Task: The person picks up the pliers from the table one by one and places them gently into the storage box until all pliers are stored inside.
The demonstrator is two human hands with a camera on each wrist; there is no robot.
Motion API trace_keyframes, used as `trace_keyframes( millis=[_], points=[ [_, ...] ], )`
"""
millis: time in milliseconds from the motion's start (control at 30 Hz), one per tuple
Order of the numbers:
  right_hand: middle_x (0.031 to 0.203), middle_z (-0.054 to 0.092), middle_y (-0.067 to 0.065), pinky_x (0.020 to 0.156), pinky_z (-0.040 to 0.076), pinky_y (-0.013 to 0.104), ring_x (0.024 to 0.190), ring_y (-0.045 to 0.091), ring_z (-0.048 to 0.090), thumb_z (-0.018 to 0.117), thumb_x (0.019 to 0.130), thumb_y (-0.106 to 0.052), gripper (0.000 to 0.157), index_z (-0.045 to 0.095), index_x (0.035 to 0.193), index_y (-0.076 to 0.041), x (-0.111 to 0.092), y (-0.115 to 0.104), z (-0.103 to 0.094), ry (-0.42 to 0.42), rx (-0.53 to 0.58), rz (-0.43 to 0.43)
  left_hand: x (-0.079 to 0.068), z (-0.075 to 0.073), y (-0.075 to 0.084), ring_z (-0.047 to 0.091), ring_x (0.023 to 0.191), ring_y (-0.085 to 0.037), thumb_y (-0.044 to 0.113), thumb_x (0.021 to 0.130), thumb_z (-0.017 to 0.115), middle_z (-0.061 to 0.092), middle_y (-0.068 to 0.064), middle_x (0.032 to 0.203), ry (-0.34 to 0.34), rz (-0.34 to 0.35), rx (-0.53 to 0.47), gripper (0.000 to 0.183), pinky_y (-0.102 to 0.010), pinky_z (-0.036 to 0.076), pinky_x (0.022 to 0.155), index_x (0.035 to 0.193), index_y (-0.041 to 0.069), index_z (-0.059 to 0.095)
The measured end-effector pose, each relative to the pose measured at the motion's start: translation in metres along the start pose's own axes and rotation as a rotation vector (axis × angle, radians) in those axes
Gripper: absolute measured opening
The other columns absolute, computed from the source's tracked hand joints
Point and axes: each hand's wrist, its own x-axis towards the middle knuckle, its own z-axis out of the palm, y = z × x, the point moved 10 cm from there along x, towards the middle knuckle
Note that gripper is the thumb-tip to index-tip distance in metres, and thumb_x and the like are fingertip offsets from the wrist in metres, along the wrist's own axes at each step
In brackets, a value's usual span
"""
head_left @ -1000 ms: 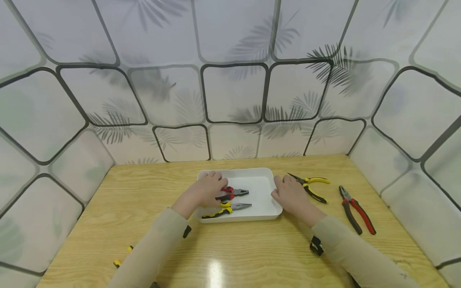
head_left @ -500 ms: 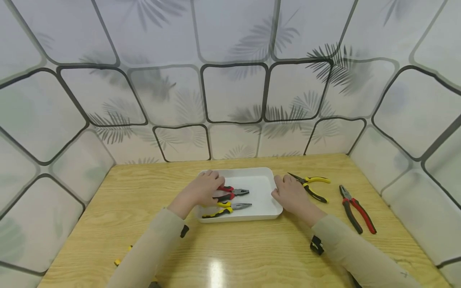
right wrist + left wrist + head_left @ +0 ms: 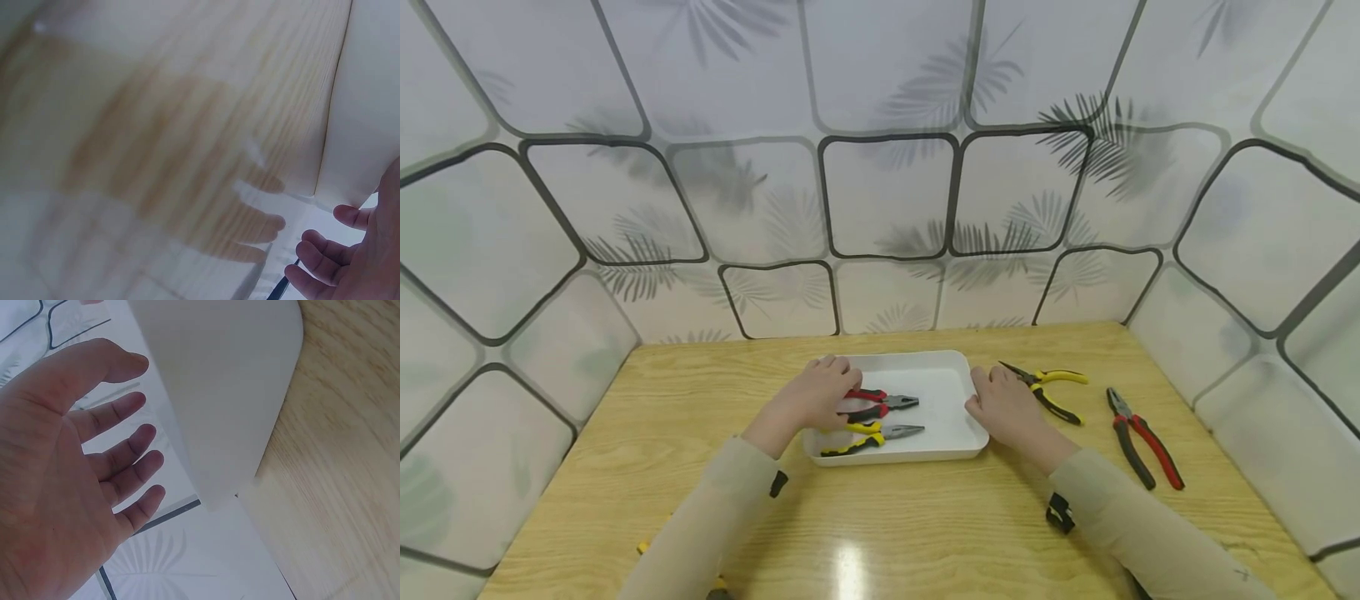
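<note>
A shallow white tray (image 3: 936, 375) sits on the table. Inside lie red-and-black combination pliers (image 3: 898, 402) and yellow-and-black long-nose pliers (image 3: 901, 431), jaws pointing right. My left hand (image 3: 811, 398) is over the tray's left end and hides part of the red handles. The left wrist view has its fingers (image 3: 128, 453) spread and loosely bent beside the tray's outer wall (image 3: 231, 381), holding nothing. At the tray's right end is my right hand (image 3: 1006, 408), its fingertips right at the rim. Its loosely bent fingers (image 3: 325, 259) hold nothing in the right wrist view.
Just beyond my right hand lie yellow-handled long-nose pliers (image 3: 1054, 392). Farther right are red-and-black combination pliers (image 3: 1138, 437). Small yellow-and-black pieces (image 3: 643, 547) show beside my left sleeve (image 3: 707, 508), which partly covers them. A patterned backdrop (image 3: 887, 200) encloses the table.
My left hand has drawn back to the left, uncovering more of the handles of both pliers in the tray. The right hand and the tray hold their place.
</note>
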Motion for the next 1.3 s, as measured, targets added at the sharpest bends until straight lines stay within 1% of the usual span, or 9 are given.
trace_keyframes(
  millis=[167,367,500,600,733,867,1000,1167,1300],
  points=[
    [0.088,0.049,0.012,0.066,0.039,0.039,0.080,0.027,0.043,0.052,0.101,-0.021,0.013,0.052,0.100,-0.008,-0.001,0.000,0.000,-0.005,0.005,0.005,-0.002,0.001,-0.005,0.051,0.108,-0.028,0.023,0.090,0.083,0.058,-0.010,0.118,-0.004,-0.013,-0.002,0.041,-0.050,0.046,0.097,0.124,0.011,0.063],
    [0.088,0.050,0.013,0.066,0.039,0.040,0.079,0.027,0.044,0.051,0.101,-0.021,0.014,0.052,0.100,-0.007,-0.001,0.000,0.001,-0.002,-0.001,0.006,-0.007,-0.002,-0.009,0.053,0.111,-0.029,0.023,0.091,0.082,0.059,-0.010,0.120,-0.001,-0.024,0.004,0.042,-0.052,0.047,0.103,0.126,0.011,0.063],
    [0.088,0.049,0.013,0.065,0.039,0.040,0.079,0.028,0.043,0.051,0.101,-0.021,0.013,0.051,0.098,-0.008,0.000,0.001,0.002,0.000,0.000,0.007,-0.010,-0.003,-0.010,0.053,0.108,-0.028,0.023,0.091,0.082,0.059,-0.010,0.119,0.009,-0.020,0.012,0.041,-0.051,0.047,0.100,0.125,0.011,0.063],
    [0.088,0.049,0.013,0.065,0.039,0.040,0.080,0.028,0.044,0.052,0.101,-0.021,0.013,0.051,0.098,-0.008,0.000,0.001,0.002,0.002,0.005,0.007,-0.010,-0.003,-0.012,0.050,0.105,-0.028,0.022,0.090,0.082,0.057,-0.009,0.115,0.018,-0.015,0.018,0.038,-0.050,0.047,0.096,0.122,0.011,0.063],
    [0.088,0.050,0.013,0.065,0.040,0.040,0.080,0.028,0.044,0.052,0.101,-0.021,0.013,0.051,0.098,-0.008,-0.001,0.000,0.001,0.006,0.004,0.002,-0.012,-0.004,-0.012,0.048,0.104,-0.028,0.020,0.089,0.082,0.055,-0.008,0.111,0.025,-0.011,0.018,0.036,-0.051,0.046,0.096,0.118,0.011,0.062],
    [0.087,0.049,0.013,0.064,0.038,0.039,0.079,0.027,0.043,0.052,0.102,-0.021,0.014,0.050,0.097,-0.008,-0.001,0.000,0.000,0.011,0.002,-0.007,-0.015,-0.005,-0.015,0.050,0.106,-0.028,0.020,0.089,0.082,0.055,-0.008,0.112,0.026,-0.022,0.013,0.037,-0.051,0.046,0.098,0.118,0.011,0.062],
    [0.088,0.049,0.013,0.064,0.039,0.039,0.079,0.027,0.043,0.052,0.102,-0.022,0.014,0.051,0.098,-0.008,0.000,0.000,0.001,0.013,-0.004,-0.008,-0.018,-0.007,-0.018,0.051,0.110,-0.030,0.020,0.087,0.083,0.056,-0.009,0.114,0.024,-0.040,0.008,0.038,-0.053,0.045,0.102,0.118,0.011,0.063],
    [0.089,0.050,0.014,0.066,0.041,0.040,0.080,0.028,0.045,0.052,0.102,-0.022,0.015,0.052,0.101,-0.007,0.000,0.001,0.002,0.012,-0.006,-0.005,-0.023,-0.008,-0.020,0.051,0.109,-0.030,0.019,0.086,0.083,0.057,-0.009,0.114,0.026,-0.034,0.014,0.038,-0.053,0.046,0.101,0.117,0.010,0.064],
    [0.089,0.050,0.013,0.065,0.040,0.039,0.080,0.027,0.044,0.051,0.101,-0.022,0.014,0.052,0.101,-0.007,0.000,0.001,0.003,0.010,0.000,-0.005,-0.027,-0.007,-0.022,0.050,0.108,-0.029,0.021,0.087,0.084,0.057,-0.008,0.113,0.029,-0.027,0.025,0.037,-0.051,0.046,0.098,0.117,0.010,0.064]
  ],
)
